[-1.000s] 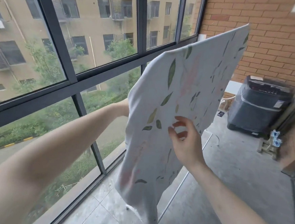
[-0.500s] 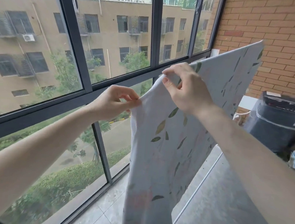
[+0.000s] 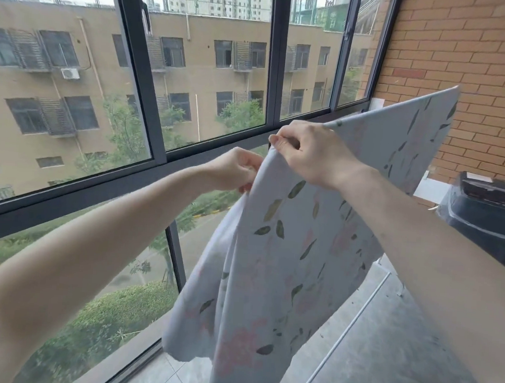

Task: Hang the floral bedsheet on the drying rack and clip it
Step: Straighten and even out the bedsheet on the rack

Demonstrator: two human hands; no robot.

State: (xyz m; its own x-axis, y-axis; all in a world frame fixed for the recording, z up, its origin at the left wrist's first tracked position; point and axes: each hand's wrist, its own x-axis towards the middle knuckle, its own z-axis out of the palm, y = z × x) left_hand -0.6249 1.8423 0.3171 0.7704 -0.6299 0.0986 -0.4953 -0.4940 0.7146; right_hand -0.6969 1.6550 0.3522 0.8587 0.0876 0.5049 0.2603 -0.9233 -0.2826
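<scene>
Sheet: hung, top edge taut w/ far end. L hand & R hand: fingers pinched on near top corner. Washer at right.

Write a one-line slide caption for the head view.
Both hands, left and right, grip the floral bedsheet beside the window.

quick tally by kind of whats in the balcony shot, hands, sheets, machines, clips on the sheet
hands: 2, the left hand and the right hand, each with a grip on the sheet's top edge
floral bedsheet: 1
dark washing machine: 1
clips on the sheet: 0 visible
total: 4
</scene>
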